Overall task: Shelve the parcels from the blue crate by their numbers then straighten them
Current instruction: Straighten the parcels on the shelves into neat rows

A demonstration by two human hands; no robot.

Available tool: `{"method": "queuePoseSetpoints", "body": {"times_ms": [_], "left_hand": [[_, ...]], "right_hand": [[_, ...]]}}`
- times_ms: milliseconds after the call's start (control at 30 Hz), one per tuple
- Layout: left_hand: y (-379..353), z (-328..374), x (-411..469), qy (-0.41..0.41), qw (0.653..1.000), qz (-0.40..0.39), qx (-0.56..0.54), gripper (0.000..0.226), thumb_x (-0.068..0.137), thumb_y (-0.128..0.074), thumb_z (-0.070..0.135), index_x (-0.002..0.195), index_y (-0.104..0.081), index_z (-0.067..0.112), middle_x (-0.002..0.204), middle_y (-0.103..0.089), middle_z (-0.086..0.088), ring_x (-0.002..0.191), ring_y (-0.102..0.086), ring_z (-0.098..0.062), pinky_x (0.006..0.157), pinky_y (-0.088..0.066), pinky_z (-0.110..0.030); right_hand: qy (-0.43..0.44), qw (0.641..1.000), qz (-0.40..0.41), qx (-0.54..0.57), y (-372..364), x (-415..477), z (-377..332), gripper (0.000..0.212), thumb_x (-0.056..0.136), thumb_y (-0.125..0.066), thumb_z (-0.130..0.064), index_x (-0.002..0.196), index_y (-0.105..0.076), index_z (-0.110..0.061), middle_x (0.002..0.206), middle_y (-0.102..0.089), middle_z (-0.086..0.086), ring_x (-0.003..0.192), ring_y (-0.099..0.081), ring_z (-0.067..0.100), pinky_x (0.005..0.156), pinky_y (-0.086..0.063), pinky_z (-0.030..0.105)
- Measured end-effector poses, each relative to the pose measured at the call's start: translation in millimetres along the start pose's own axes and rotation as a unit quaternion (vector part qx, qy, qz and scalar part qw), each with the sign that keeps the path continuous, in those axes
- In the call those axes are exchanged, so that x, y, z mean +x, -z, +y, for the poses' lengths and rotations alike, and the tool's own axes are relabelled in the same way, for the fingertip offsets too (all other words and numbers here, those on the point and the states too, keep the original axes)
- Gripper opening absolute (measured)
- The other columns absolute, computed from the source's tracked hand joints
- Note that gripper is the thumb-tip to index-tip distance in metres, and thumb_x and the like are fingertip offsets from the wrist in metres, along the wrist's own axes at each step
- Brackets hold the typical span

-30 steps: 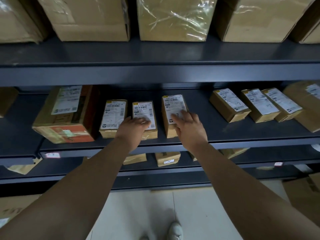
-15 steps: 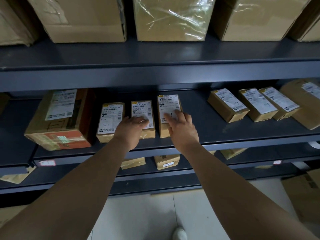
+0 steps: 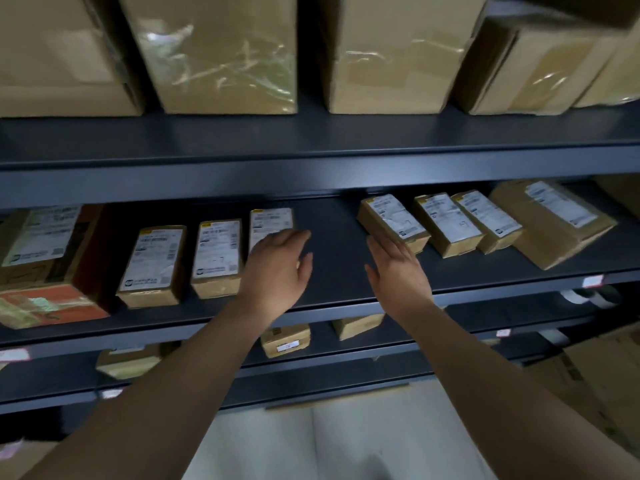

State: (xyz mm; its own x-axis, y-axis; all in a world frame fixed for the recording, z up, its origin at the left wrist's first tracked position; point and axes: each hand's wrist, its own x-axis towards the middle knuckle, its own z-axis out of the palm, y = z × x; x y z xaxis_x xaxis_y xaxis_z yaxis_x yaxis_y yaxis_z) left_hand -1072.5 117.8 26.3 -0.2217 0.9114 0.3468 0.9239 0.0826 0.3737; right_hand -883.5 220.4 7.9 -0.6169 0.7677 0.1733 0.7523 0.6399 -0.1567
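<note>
Leaving the two parcels pressed half a second ago; carrying the left hand [image 3: 277, 268] off the second small parcel [image 3: 216, 258] and holding it now over the near right part of the third small parcel [image 3: 272, 223], fingers straight and loose, grasping nothing, not revealing whether touching the cardboard; carrying the right hand [image 3: 394, 271] off that third parcel, across the bare stretch of the middle shelf [image 3: 332, 244], and bringing it flat, fingers extended and released, to the near left corner of the first tilted parcel [image 3: 391, 220], seeming to touch it; looking further right than before and blurring the labels.

Keeping on the middle shelf, from the left: a large box [image 3: 45, 265] with an orange-red front; the first small parcel [image 3: 152, 265], then the second and third, lying squarely side by side, white labels up; past the gap, the first tilted parcel, a second tilted parcel [image 3: 446, 223] and a third tilted parcel [image 3: 488, 220], lying askew and close together; then a bigger flat parcel [image 3: 554, 220] just beside them; carrying on the upper shelf [image 3: 311, 133] a row of big cartons [image 3: 214, 53], some under glossy tape; showing on the lower shelf [image 3: 346, 355] several small parcels [image 3: 285, 341], partly hidden behind the arms and the shelf edge.
</note>
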Motion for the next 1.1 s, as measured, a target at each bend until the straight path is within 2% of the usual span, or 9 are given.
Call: {"method": "queuePoseSetpoints", "body": {"times_ms": [100, 200, 300, 400, 500, 633, 800, 933, 1100], "left_hand": [[-30.5, 52.9, 22.1, -0.02, 1.0, -0.007, 0.016, 0.038, 0.089, -0.06, 0.02, 0.125, -0.06, 0.007, 0.121, -0.064, -0.01, 0.098, -0.064, -0.032, 0.09, -0.047, -0.041], [-69.6, 94.2, 48.2, -0.001, 0.997, -0.069, 0.034, 0.044, 0.094, -0.052, 0.028, 0.135, -0.05, 0.012, 0.133, -0.055, -0.006, 0.111, -0.056, -0.029, 0.093, -0.043, -0.039], [-110.2, 119.9, 73.2, 0.01, 0.991, -0.119, 0.066, 0.049, 0.094, -0.05, 0.032, 0.139, -0.041, 0.013, 0.141, -0.045, -0.006, 0.12, -0.048, -0.029, 0.097, -0.042, -0.039], [-143.9, 134.1, 96.5, 0.016, 0.98, -0.157, 0.123, 0.061, 0.097, -0.048, 0.034, 0.148, -0.024, 0.012, 0.156, -0.023, -0.008, 0.141, -0.025, -0.028, 0.112, -0.026, -0.039], [-169.5, 140.1, 114.7, 0.015, 0.97, -0.19, 0.15, 0.065, 0.098, -0.046, 0.03, 0.151, -0.013, 0.014, 0.159, -0.008, -0.008, 0.146, -0.011, -0.027, 0.116, -0.015, -0.039], [-185.3, 139.8, 117.8, 0.012, 0.974, -0.162, 0.157, 0.061, 0.094, -0.049, 0.016, 0.149, -0.021, 0.019, 0.155, -0.021, -0.004, 0.142, -0.02, -0.025, 0.112, -0.023, -0.037], [-169.6, 126.9, 97.9, -0.025, 0.976, -0.124, 0.179, 0.05, 0.092, -0.054, 0.024, 0.141, -0.041, 0.023, 0.143, -0.044, -0.001, 0.13, -0.042, -0.024, 0.107, -0.029, -0.037], [-145.5, 104.4, 77.7, 0.01, 0.977, -0.135, 0.167, 0.05, 0.092, -0.056, 0.024, 0.14, -0.042, 0.024, 0.142, -0.045, 0.002, 0.128, -0.044, -0.021, 0.103, -0.036, -0.034], [-121.3, 76.5, 57.2, 0.045, 0.973, -0.17, 0.15, 0.064, 0.09, -0.056, 0.007, 0.145, -0.031, 0.028, 0.149, -0.033, 0.007, 0.134, -0.037, -0.017, 0.103, -0.04, -0.03]], "right_hand": [[-0.009, 1.0, -0.003, -0.014, 12.9, -3.0, 60.2, 0.049, 0.095, -0.049, -0.018, 0.14, -0.039, -0.003, 0.145, -0.04, 0.015, 0.136, -0.034, 0.03, 0.114, -0.02, 0.035], [-0.018, 0.999, -0.018, -0.028, 22.3, -2.5, 118.9, 0.048, 0.096, -0.048, -0.018, 0.141, -0.038, -0.003, 0.146, -0.039, 0.016, 0.136, -0.033, 0.029, 0.114, -0.02, 0.034], [-0.014, 0.997, -0.06, -0.044, 22.1, 3.3, 169.2, 0.053, 0.098, -0.043, -0.021, 0.147, -0.026, -0.008, 0.154, -0.025, 0.012, 0.142, -0.02, 0.026, 0.116, -0.012, 0.032], [-0.003, 0.995, -0.084, -0.057, 14.9, 13.4, 205.4, 0.056, 0.098, -0.042, -0.022, 0.149, -0.02, -0.011, 0.156, -0.017, 0.009, 0.144, -0.013, 0.023, 0.117, -0.01, 0.032], [-0.005, 0.996, -0.077, -0.042, 6.6, 25.7, 226.3, 0.058, 0.096, -0.047, -0.021, 0.148, -0.022, -0.011, 0.156, -0.02, 0.009, 0.144, -0.016, 0.025, 0.117, -0.013, 0.032], [-0.002, 0.994, -0.1, -0.033, -8.6, 39.1, 239.5, 0.066, 0.093, -0.052, -0.022, 0.149, -0.018, -0.015, 0.157, -0.016, 0.007, 0.144, -0.013, 0.025, 0.118, -0.016, 0.037], [0.006, 0.997, -0.078, -0.028, -14.5, 39.3, 234.3, 0.056, 0.094, -0.051, -0.02, 0.146, -0.031, -0.016, 0.151, -0.03, 0.007, 0.137, -0.026, 0.031, 0.112, -0.026, 0.04], [0.036, 0.996, -0.077, -0.013, -15.9, 36.5, 206.3, 0.047, 0.095, -0.047, -0.02, 0.141, -0.039, -0.017, 0.144, -0.039, 0.007, 0.129, -0.034, 0.031, 0.105, -0.034, 0.039], [0.068, 0.996, -0.063, 0.01, -23.1, 32.6, 165.8, 0.041, 0.093, -0.053, -0.02, 0.133, -0.049, -0.015, 0.134, -0.049, 0.01, 0.118, -0.043, 0.033, 0.097, -0.043, 0.043]]}}
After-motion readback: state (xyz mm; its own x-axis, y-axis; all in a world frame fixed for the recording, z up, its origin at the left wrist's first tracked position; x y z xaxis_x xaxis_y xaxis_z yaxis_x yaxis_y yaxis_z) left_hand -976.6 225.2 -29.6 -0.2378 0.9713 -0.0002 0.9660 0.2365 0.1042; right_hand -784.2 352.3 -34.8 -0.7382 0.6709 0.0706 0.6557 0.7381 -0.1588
